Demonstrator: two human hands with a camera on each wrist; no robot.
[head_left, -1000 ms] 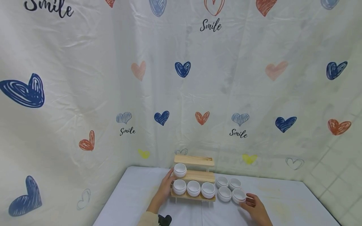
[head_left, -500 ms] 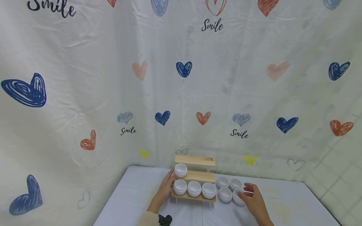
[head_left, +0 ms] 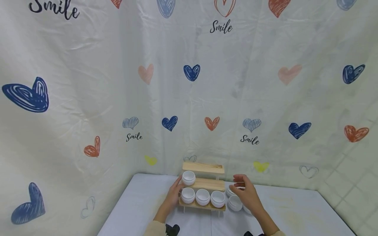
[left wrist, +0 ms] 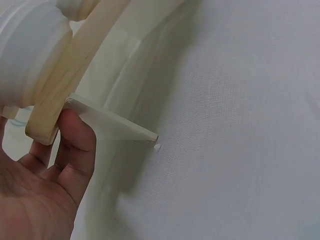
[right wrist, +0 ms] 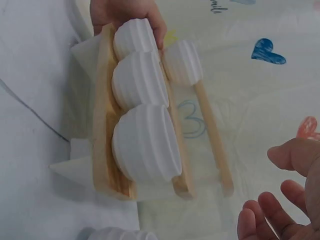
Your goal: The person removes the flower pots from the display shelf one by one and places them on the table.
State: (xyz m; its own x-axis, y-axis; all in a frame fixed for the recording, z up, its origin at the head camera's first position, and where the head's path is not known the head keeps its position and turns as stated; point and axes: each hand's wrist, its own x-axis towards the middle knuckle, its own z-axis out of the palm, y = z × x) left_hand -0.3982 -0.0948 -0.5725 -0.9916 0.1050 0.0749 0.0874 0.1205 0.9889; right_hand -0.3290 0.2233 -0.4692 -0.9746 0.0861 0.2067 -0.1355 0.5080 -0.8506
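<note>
Gripping rack — "Smile" backdrop behind.

Curtained indoor corner, heart-print sheet, white-covered table

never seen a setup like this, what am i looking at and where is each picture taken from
There is no machine here: a person works bare-handed. The wide pictures come from a camera on the head; the close ones from a camera on each wrist. On the white table is a wooden stand with three white cups on its bottom tier and a fourth cup on the middle tier. More loose cups sit to its right. The left hand grips the stand's left end; the right hand partly hides the loose cups, visibly holding nothing.
</note>
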